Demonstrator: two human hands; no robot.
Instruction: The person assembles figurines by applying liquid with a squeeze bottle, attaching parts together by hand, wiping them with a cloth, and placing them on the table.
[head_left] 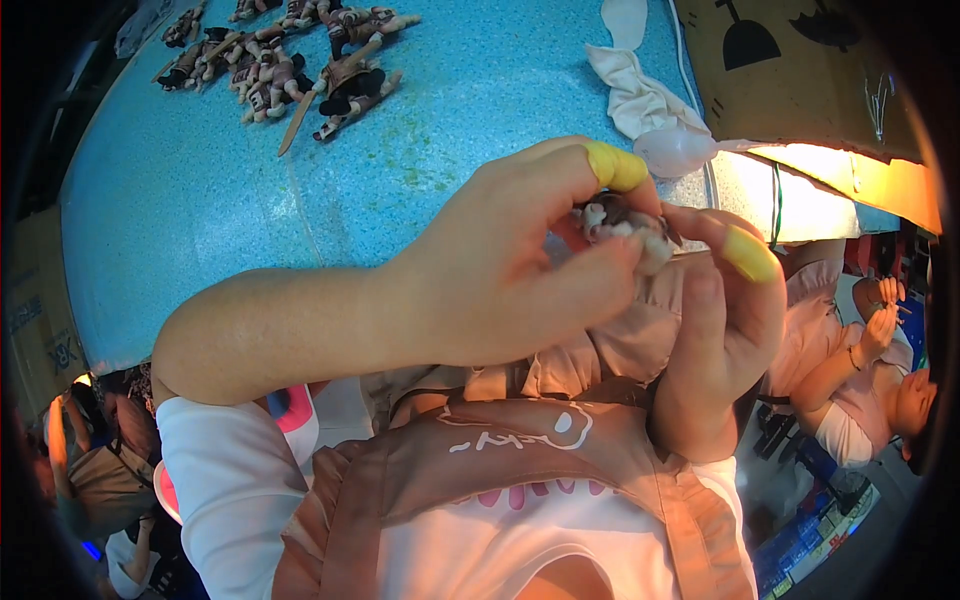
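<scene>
My left hand (pixel 500 270) and my right hand (pixel 720 330) meet close under the camera and together pinch a small figurine part (pixel 625 222), whitish and dark brown. A yellow finger cot covers my left forefinger tip and another covers a right fingertip. Both hands are closed around the part, which is mostly hidden between the fingers. Below them lies my brown apron over a white shirt.
A blue speckled table (pixel 420 150) fills the upper view. Several small brown figurines (pixel 290 60) lie in a group at its far left. A crumpled white cloth (pixel 640 95) and a brown cardboard box (pixel 800 80) sit at the upper right. Another person (pixel 860 370) sits at the right.
</scene>
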